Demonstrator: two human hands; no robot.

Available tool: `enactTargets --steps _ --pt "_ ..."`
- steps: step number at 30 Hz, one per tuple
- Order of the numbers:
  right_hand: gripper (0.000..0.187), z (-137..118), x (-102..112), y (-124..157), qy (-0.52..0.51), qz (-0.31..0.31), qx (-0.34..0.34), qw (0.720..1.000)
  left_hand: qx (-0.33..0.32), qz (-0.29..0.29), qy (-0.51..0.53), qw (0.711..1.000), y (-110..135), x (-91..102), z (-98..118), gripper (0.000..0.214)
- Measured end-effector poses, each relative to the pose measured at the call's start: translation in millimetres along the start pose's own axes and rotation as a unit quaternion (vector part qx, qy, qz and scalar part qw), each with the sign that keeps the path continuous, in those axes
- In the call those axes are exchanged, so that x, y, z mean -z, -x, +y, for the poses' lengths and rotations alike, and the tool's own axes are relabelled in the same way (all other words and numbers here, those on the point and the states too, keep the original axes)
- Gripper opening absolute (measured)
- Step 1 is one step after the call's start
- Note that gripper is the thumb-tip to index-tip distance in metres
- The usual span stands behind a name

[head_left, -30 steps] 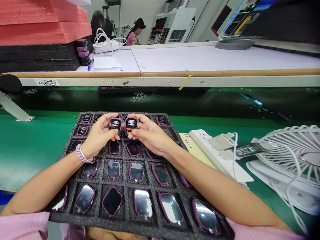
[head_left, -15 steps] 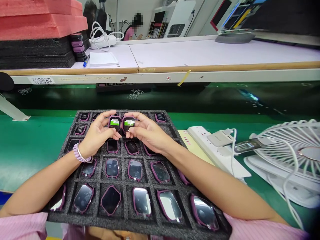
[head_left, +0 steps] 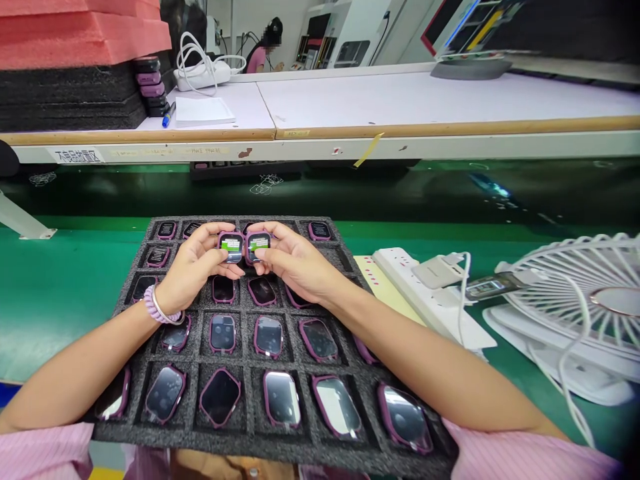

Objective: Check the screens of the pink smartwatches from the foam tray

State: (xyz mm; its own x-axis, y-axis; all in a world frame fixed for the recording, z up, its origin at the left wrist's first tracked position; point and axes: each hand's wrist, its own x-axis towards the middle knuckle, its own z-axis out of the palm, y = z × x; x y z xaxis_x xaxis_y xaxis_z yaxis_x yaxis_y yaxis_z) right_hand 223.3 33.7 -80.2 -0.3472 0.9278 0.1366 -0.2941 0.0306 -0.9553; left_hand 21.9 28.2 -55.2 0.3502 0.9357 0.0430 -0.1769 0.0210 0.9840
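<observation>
My left hand (head_left: 203, 263) is closed on a purple smartwatch body (head_left: 231, 240), its thumb resting on the lower screen. Beside it, my right hand (head_left: 295, 263) grips a second purple smartwatch body (head_left: 259, 241), with the thumb on its glass. Both screens are lit with green and white bands, and the two cases touch or nearly touch. Beneath the hands lies a black foam tray (head_left: 195, 437) divided into square pockets. Several strapless purple watches, such as a dark-screened one (head_left: 220, 398), sit in those pockets. My hands and forearms cover part of the tray.
On the right of the green bench are a white power strip (head_left: 400, 277), a dark device with a lit display (head_left: 493, 285) and a white fan (head_left: 600, 300). A raised shelf (head_left: 350, 107) bears foam stacks (head_left: 85, 40) and a cable. Beyond it sits a person (head_left: 265, 50).
Both thumbs have moved up onto the screens of the held watches. The picture on the screens has shifted a little. The whole view has moved slightly.
</observation>
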Motion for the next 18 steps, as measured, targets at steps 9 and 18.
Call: enactTargets --steps 9,18 --pt "0.041 -0.3 -1.7 -0.8 -0.004 0.004 0.009 1.0 0.006 -0.001 0.002 1.0 0.7 -1.6 2.4 0.041" --pt "0.047 -2.1 -1.3 -1.1 -0.003 0.001 -0.004 1.0 0.004 0.005 0.008 1.0 -1.1 0.4 0.2 0.045"
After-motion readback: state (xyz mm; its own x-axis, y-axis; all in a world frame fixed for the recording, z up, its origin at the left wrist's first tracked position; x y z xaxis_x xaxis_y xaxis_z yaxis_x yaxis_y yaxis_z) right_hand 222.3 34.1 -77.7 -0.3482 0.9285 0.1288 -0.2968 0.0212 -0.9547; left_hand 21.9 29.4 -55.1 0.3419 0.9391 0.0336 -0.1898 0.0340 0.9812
